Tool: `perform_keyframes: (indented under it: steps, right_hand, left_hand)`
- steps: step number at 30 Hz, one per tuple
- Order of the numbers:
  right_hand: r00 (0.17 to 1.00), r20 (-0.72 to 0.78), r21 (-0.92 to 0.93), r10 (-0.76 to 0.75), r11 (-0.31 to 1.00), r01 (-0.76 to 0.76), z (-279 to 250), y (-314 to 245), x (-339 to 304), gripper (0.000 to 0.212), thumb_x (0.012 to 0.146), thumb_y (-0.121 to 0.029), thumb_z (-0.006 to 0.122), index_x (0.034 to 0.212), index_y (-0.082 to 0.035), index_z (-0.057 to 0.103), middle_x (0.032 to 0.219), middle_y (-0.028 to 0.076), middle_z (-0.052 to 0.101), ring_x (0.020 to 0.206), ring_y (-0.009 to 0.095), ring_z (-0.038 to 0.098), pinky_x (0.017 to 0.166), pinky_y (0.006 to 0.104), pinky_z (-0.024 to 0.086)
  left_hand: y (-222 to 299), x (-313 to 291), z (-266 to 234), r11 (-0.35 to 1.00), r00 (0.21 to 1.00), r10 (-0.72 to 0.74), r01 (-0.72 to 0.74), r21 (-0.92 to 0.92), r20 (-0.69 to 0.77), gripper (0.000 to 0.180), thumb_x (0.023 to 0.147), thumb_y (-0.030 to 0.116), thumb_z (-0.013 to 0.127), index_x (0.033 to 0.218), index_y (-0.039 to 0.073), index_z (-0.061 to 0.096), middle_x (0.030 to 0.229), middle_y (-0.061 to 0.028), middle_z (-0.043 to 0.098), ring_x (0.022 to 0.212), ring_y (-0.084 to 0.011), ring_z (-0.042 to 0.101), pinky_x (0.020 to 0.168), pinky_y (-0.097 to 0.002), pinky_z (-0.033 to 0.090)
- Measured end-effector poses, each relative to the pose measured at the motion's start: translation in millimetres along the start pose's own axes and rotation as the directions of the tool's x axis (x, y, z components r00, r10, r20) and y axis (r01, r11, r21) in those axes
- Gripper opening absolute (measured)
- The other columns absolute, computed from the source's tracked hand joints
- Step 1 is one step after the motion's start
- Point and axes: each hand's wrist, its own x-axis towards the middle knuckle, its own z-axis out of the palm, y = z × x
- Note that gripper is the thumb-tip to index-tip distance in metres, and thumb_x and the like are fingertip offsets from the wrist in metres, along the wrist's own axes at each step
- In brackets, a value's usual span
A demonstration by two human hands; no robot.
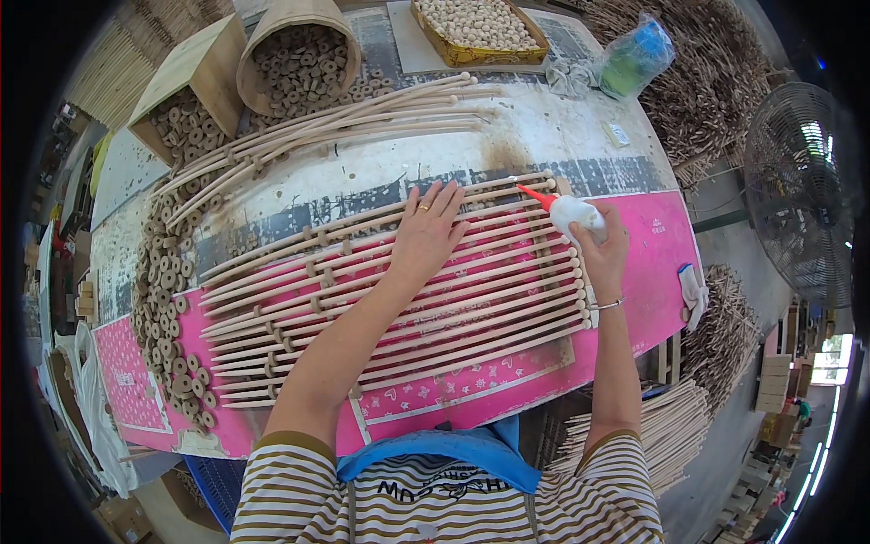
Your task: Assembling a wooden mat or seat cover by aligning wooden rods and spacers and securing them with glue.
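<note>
A row of wooden sticks [471, 324] with round beads on their right ends lies side by side across the pink sheet [634, 272]. Small wooden rings [328, 276] are threaded on them toward the left. My left hand [431, 223] rests flat over the far sticks, fingers stretched out, a gold-coloured ring on one finger. In my right hand [607, 252] is a white squeeze bottle [573, 214] with a red nozzle, tilted so that its tip points left at the farthest sticks, near their beaded ends. Whether the tip touches the wood I cannot tell.
Loose wooden rings [163, 308] cover the table's left side. Behind them stand a wooden box [186, 68] and a tipped bucket [294, 14], both holding rings. More sticks [362, 118] lie farther back, below a yellow tray [435, 45] of beads. A fan [797, 181] stands right.
</note>
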Motion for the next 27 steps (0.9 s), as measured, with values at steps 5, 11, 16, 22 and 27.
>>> perform_keyframes:
  steps: [5, 11, 16, 22, 27]
  right_hand:
    - [0.999, -0.01, -0.023, -0.032, 0.999, 0.032, 2.6, 3.4, -1.6, 0.034, 0.089, -0.006, 0.077, 0.119, -0.003, 0.062, 0.102, 0.008, 0.071, 0.096, 0.014, 0.067, 0.082, 0.0305, 0.056]
    - [0.998, -0.014, -0.024, -0.063, 0.998, 0.062, 4.9, 6.9, -3.1, 0.034, 0.088, -0.007, 0.078, 0.118, -0.003, 0.062, 0.1, 0.009, 0.072, 0.095, 0.015, 0.068, 0.082, 0.0312, 0.056]
    - [0.999, -0.015, -0.048, -0.046, 0.998, 0.045, 5.8, 8.4, -5.0, 0.033, 0.087, -0.006, 0.078, 0.116, -0.003, 0.063, 0.101, 0.01, 0.072, 0.095, 0.016, 0.069, 0.081, 0.0313, 0.056]
    - [1.0, -0.014, -0.041, -0.016, 0.999, 0.016, 9.9, 3.1, -7.5, 0.033, 0.088, -0.006, 0.078, 0.117, -0.003, 0.062, 0.1, 0.01, 0.072, 0.095, 0.015, 0.069, 0.081, 0.0304, 0.056]
    - [0.999, -0.039, 0.039, -0.032, 0.999, 0.034, 7.6, 2.7, -4.8, 0.032, 0.088, -0.006, 0.078, 0.117, -0.003, 0.063, 0.1, 0.009, 0.071, 0.094, 0.014, 0.067, 0.081, 0.0296, 0.055]
  left_hand:
    - [1.6, 1.1, -1.2, 1.0, 0.999, -0.002, 0.001, 0.018, 0.034, 0.054, 0.105, 0.039, 0.051, 0.15, 0.008, 0.05, 0.155, -0.0084, 0.048, 0.146, -0.0266, 0.041, 0.125, -0.0494, 0.024]
    - [0.4, 0.8, -1.6, 1.0, 0.999, -0.007, 0.007, 0.011, 0.034, 0.055, 0.106, 0.039, 0.05, 0.15, 0.008, 0.049, 0.156, -0.0083, 0.048, 0.146, -0.0265, 0.04, 0.126, -0.0489, 0.024]
    - [0.6, 1.0, -1.3, 1.0, 1.0, -0.001, 0.001, 0.003, 0.021, 0.055, 0.105, 0.039, 0.051, 0.15, 0.008, 0.049, 0.155, -0.0091, 0.049, 0.145, -0.0264, 0.041, 0.125, -0.0487, 0.024]
    - [0.3, 0.1, -0.7, 1.0, 1.0, -0.002, 0.002, 0.007, 0.011, 0.054, 0.105, 0.039, 0.051, 0.149, 0.008, 0.05, 0.154, -0.0092, 0.05, 0.145, -0.0266, 0.042, 0.125, -0.0487, 0.025]
    - [0.8, 0.6, -1.3, 1.0, 1.0, 0.003, -0.003, 0.01, 0.007, 0.054, 0.105, 0.039, 0.051, 0.149, 0.008, 0.05, 0.154, -0.0096, 0.05, 0.144, -0.0269, 0.043, 0.125, -0.0487, 0.025]
